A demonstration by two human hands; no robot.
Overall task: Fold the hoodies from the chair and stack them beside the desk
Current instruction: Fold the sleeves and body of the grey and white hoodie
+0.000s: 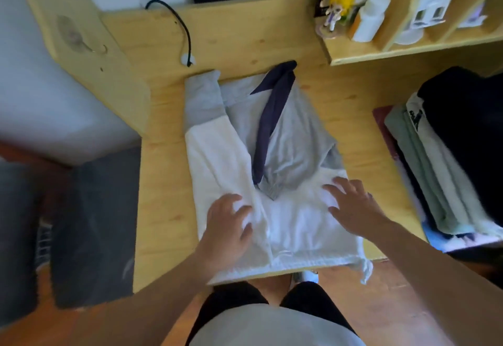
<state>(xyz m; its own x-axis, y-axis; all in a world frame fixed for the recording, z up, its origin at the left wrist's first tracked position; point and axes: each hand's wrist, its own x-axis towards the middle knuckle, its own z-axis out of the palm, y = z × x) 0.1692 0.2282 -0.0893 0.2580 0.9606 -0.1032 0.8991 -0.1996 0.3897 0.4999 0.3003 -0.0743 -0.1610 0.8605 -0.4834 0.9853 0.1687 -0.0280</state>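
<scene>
hoodie (272,155) lies lengthwise, hem nearest; left hand (228,223), right hand (353,207) press flat.

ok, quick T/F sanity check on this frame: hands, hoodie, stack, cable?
1. Both hands lie flat on the hoodie. True: left hand and right hand press its white lower part with fingers spread.
2. The hoodie hangs on a chair. False: it lies on the desk, hem over the near edge.
3. A stack of folded clothes sits to the right. True.
4. The black cable lies across the hoodie. False: it ends on bare desk behind it.
</scene>
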